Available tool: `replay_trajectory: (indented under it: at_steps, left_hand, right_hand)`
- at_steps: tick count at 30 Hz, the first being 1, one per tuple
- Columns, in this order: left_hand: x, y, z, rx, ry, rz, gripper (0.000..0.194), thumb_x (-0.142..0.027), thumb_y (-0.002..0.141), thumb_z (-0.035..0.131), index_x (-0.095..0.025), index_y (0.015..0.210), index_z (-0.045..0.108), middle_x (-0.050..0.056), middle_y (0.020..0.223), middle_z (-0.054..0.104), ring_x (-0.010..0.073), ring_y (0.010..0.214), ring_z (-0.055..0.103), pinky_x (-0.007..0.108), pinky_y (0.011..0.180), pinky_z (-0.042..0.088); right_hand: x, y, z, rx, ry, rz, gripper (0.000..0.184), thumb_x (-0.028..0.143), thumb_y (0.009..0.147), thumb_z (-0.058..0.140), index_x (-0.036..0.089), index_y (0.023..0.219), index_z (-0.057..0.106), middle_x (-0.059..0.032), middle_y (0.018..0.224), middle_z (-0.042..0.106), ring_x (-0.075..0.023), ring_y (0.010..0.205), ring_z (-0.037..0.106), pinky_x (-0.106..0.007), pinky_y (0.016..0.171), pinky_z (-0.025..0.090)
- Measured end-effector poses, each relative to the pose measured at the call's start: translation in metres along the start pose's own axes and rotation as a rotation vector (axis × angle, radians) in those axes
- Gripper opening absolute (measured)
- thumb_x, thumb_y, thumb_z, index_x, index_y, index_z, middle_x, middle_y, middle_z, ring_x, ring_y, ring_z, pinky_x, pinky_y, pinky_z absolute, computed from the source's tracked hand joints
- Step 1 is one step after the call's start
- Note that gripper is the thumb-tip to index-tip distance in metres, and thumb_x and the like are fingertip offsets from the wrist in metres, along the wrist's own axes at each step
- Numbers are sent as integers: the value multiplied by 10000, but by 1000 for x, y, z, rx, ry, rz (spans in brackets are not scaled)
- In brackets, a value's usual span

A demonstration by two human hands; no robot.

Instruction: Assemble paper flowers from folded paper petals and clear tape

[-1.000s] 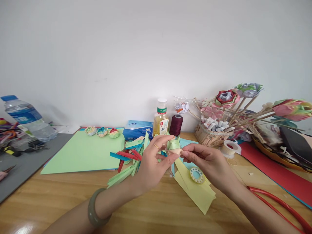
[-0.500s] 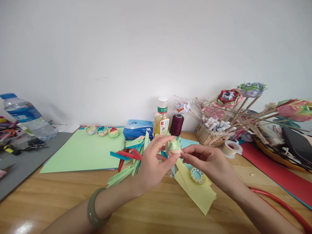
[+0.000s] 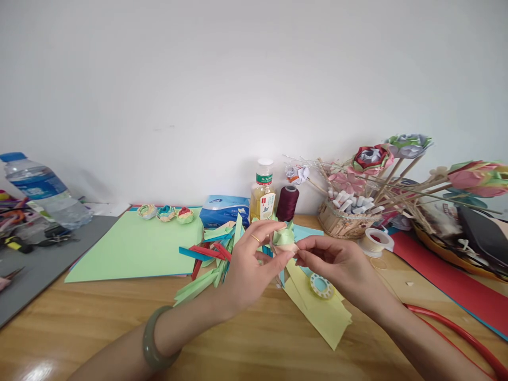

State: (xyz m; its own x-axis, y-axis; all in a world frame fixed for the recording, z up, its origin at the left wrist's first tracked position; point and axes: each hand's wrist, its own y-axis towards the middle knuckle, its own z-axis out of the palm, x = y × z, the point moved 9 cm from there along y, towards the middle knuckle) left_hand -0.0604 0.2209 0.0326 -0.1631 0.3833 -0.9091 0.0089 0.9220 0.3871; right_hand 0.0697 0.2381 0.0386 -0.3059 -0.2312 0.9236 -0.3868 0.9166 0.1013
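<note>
Between my hands is a small green and pale pink folded paper flower, held up above the table. My left hand grips it from the left, thumb below and fingers above. From the right, the pinched thumb and forefinger of my right hand close on the flower's pale edge. Behind and left of my left hand lies a heap of folded paper strips in green, red and blue. Yellow paper strips lie beneath my right hand, with a round tape-like spool on them.
Three finished paper flowers sit on green paper sheets. Toward the wall stand a tissue pack, a bottle, a thread cone and a basket of paper flowers. Red-handled scissors or a similar tool lie at right.
Almost nothing differs. Both hands stay on the paper flower, and the right fingers shift very slightly at its edge.
</note>
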Motion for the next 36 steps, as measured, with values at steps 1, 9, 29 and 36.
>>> replay_trajectory:
  at_steps: [1, 9, 29, 36]
  left_hand:
    - [0, 0, 0, -2, -1, -1, 333, -233, 763, 638, -291, 1086, 579, 40, 1192, 514, 163, 925, 579, 186, 584, 537]
    - [0, 1, -3, -22, 9, 13, 321, -234, 757, 640, -279, 1071, 590, 48, 1177, 530, 169, 935, 565, 192, 588, 539]
    - [-1, 1, -3, -12, -37, 3, 336, -207, 760, 626, -267, 1085, 568, 45, 1170, 525, 156, 917, 585, 172, 576, 525]
    - [2, -1, 0, -2, -71, -34, 327, -234, 769, 622, -299, 1083, 560, 21, 1168, 508, 140, 893, 577, 179, 586, 528]
  right_hand:
    - [0, 0, 0, -1, 0, 4, 186, 304, 766, 577, 193, 801, 722, -26, 726, 707, -171, 682, 635, -271, 634, 499]
    - [0, 2, -2, 8, 57, 74, 204, 338, 721, 580, 213, 751, 739, -20, 701, 709, -177, 682, 643, -278, 636, 505]
    - [-15, 5, 3, 16, 266, 155, 214, 399, 661, 722, 186, 641, 715, 2, 597, 641, -117, 580, 537, -244, 585, 436]
    - [-17, 5, 3, -3, 266, 171, 210, 406, 625, 739, 197, 641, 723, 4, 604, 640, -112, 578, 519, -233, 567, 413]
